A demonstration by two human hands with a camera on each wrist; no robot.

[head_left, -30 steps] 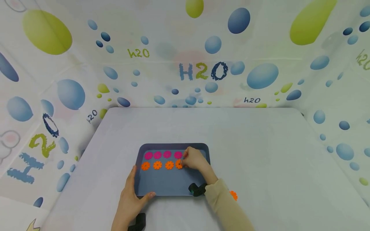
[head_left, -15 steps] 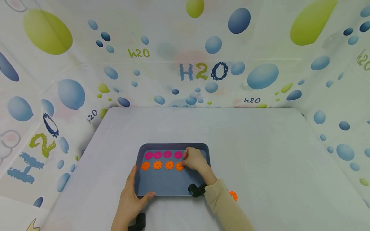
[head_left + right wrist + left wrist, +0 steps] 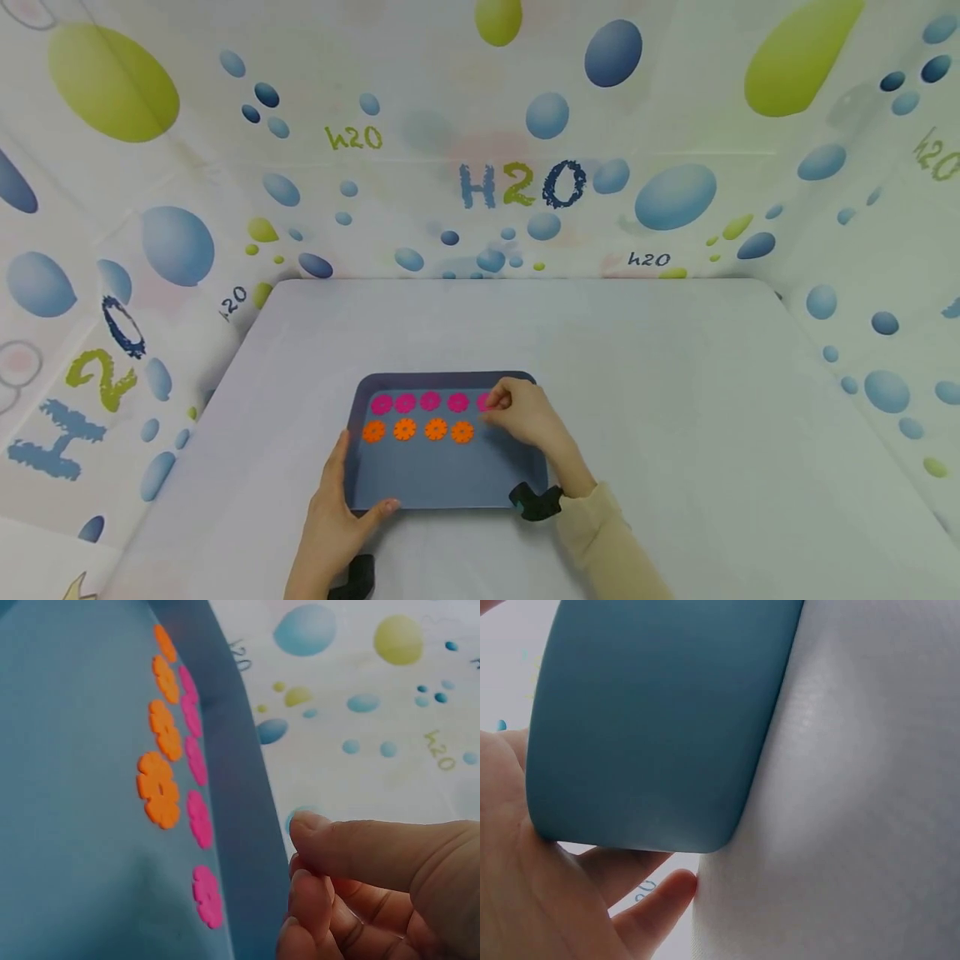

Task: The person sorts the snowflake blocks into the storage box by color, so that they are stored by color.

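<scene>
A blue-grey tray (image 3: 442, 483) holds a back row of several pink flower-shaped notched plastic discs (image 3: 430, 402) and a front row of several orange ones (image 3: 436, 429). At the tray's front left corner my left hand (image 3: 333, 508) rests with its fingers along the left side and its thumb at the front edge; the left wrist view shows the tray's smooth side (image 3: 660, 735) against the palm. My right hand (image 3: 525, 412) hovers over the tray's right part, bent fingers and thumb holding nothing. In the right wrist view its fingertips (image 3: 307, 832) are beside the nearest pink disc (image 3: 207, 897).
White cloth covers the table (image 3: 675, 400). A backdrop (image 3: 420, 167) printed with blue and green drops stands behind and at both sides. Black wrist camera mounts (image 3: 536, 502) sit by each wrist, the right one overlapping the tray's front edge.
My right hand has let go of the rightmost orange disc and moved right, uncovering a fifth pink disc. An orange disc on the table at right is now hidden by the sleeve. The left hand stays put.
</scene>
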